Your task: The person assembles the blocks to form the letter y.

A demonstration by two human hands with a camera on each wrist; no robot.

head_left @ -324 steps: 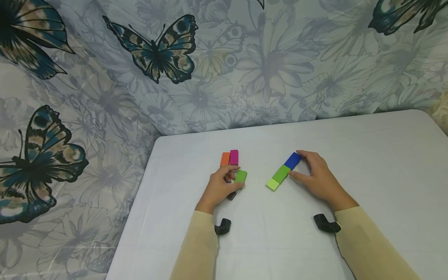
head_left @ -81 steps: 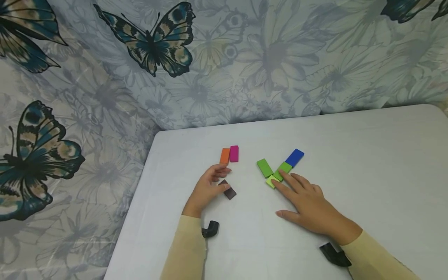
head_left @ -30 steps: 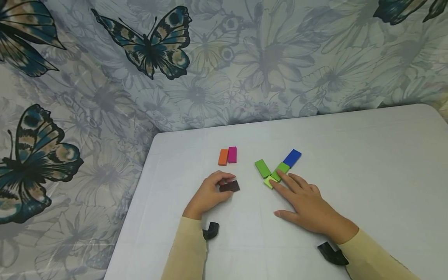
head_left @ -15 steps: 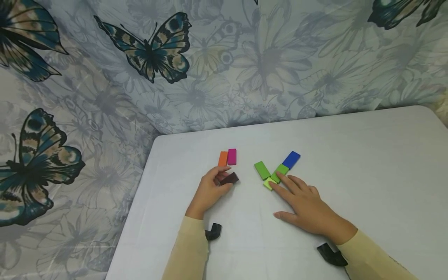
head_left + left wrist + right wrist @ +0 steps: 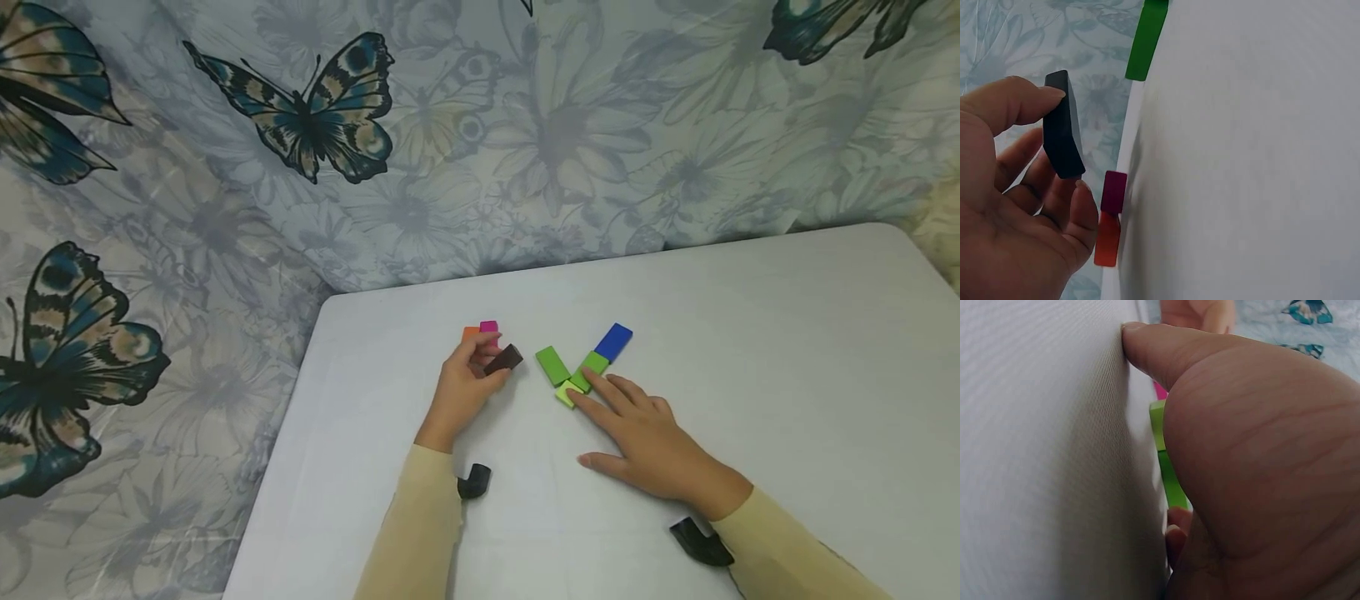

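My left hand [image 5: 462, 387] pinches a dark brown block [image 5: 503, 360] between thumb and fingers; the left wrist view has this dark block [image 5: 1063, 128] raised off the tabletop. My right hand [image 5: 648, 442] lies spread, its fingertips touching a small light-green block [image 5: 567, 394] and the green block [image 5: 588, 372] beside it. A blue block [image 5: 614, 342] continues that slanted row at its far end. Another green block [image 5: 552, 366] leans the other way, meeting the row near the light-green piece, so together they make a V shape.
Behind my left hand, an orange block [image 5: 470, 332] and a magenta block [image 5: 489, 327] lie side by side, partly hidden. White cloth covers the table [image 5: 787, 350]. A butterfly-patterned curtain [image 5: 465, 167] hangs along its back and left edges.
The left hand has lifted the dark brown block and carried it up and right, now overlapping the orange and magenta blocks. Earlier, it set a green block against the row. The right hand stays nearly still lately.
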